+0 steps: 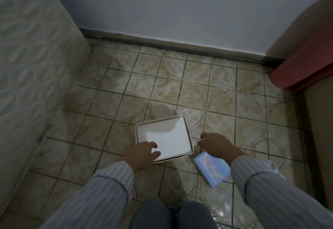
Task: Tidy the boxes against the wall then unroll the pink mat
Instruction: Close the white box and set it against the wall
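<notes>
A white box (167, 135) lies flat on the tiled floor, well away from the far wall (180, 12). My left hand (142, 154) rests over its near left corner with the fingers spread on the lid. A smaller blue and pink box (210, 168) lies just right of the white one, partly under my right wrist. My right hand (216, 145) hovers over the gap between the two boxes, fingers curled downward; whether it touches either box cannot be told. A pink rolled mat (304, 66) leans at the far right by the wall.
A pale patterned surface (36, 66) rises along the left side. A dark skirting strip (171, 43) runs along the foot of the far wall. My knees (173, 214) are at the bottom edge. Tiled floor (180, 84) stretches between the boxes and the wall.
</notes>
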